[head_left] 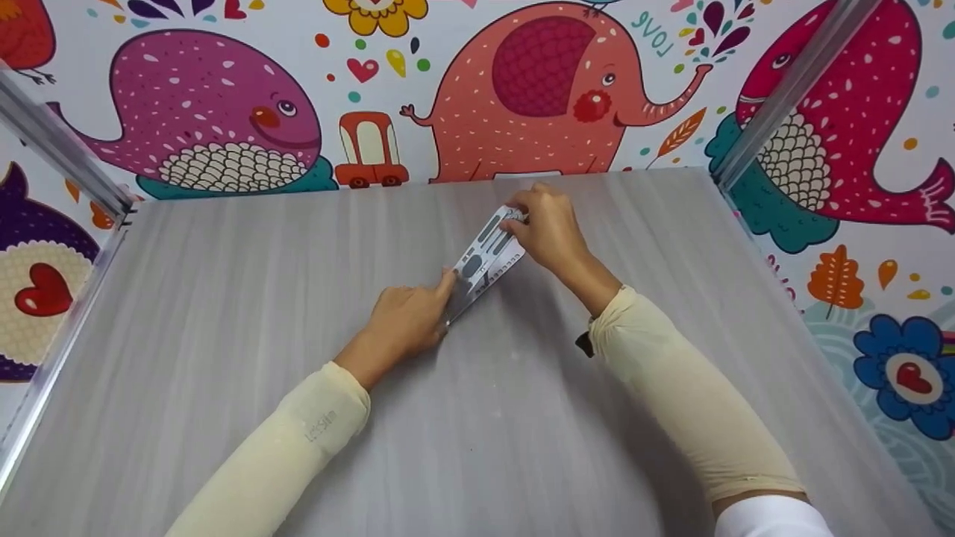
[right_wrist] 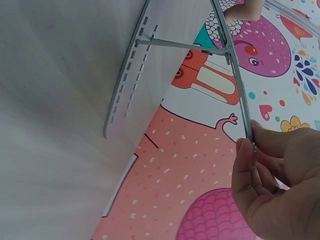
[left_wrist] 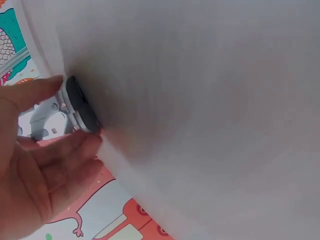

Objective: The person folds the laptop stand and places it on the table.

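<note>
A grey foldable laptop stand [head_left: 473, 264] is tilted over the table, its two slotted plates spread apart in a narrow V. In the head view my left hand [head_left: 410, 317] holds its near, joined end. The left wrist view shows that thumb and fingers of the left hand [left_wrist: 47, 182] on either side of the end, by two dark pads [left_wrist: 82, 105]. My right hand [head_left: 550, 227] pinches the far end of the upper plate. Seen from the right wrist, a thin strut [right_wrist: 182, 46] spans from the upper plate to the notched lower plate [right_wrist: 131, 82], beyond the right hand [right_wrist: 280, 172].
The grey wood-grain table [head_left: 261, 283] reaches back to a wall [head_left: 287, 45] printed with cartoon animals. Metal posts [head_left: 791, 104] rise at both back corners. A metal rail [head_left: 56, 358] runs along the left edge.
</note>
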`<state>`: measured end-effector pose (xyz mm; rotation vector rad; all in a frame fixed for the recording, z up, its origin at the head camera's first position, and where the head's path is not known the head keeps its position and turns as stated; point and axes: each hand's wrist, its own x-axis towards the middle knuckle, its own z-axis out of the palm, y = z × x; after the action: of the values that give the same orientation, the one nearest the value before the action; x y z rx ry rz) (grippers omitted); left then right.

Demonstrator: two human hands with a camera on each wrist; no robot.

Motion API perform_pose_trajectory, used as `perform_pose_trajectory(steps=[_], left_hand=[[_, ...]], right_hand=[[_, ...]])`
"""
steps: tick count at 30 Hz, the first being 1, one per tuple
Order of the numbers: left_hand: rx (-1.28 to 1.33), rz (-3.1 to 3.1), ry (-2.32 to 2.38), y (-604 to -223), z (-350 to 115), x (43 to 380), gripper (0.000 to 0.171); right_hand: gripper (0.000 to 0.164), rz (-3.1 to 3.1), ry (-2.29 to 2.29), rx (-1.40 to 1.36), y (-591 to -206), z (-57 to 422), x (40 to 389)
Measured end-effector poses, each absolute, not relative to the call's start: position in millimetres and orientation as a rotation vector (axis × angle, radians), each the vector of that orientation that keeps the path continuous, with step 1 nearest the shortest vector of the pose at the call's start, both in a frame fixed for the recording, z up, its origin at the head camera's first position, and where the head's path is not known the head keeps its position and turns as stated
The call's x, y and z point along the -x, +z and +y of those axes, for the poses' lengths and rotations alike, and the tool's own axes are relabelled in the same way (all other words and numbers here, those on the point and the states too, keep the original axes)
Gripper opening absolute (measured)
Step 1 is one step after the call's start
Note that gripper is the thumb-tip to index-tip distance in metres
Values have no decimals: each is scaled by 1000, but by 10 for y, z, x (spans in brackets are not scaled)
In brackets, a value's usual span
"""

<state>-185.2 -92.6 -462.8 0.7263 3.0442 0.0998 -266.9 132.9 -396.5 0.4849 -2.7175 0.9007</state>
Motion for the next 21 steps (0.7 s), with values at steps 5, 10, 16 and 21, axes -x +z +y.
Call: perform_pose_trajectory(steps=[5, 10, 16, 21], left_hand=[[-506, 3031, 223, -4607, -896, 1754, 82], [-250, 2997, 295, -4569, -850, 1649, 74], [-101, 3006, 216, -4575, -815, 1523, 55], [-17, 2964, 210, -4588, -796, 1473, 49]], right_hand=[[31, -2695, 1064, -526, -4065, 1416, 2731], [36, -2657, 1281, -516, -4210, 1540, 2841], [51, -2847, 1099, -507, -4425, 1654, 2969], [57, -3027, 879, -654, -4577, 1680, 3041]])
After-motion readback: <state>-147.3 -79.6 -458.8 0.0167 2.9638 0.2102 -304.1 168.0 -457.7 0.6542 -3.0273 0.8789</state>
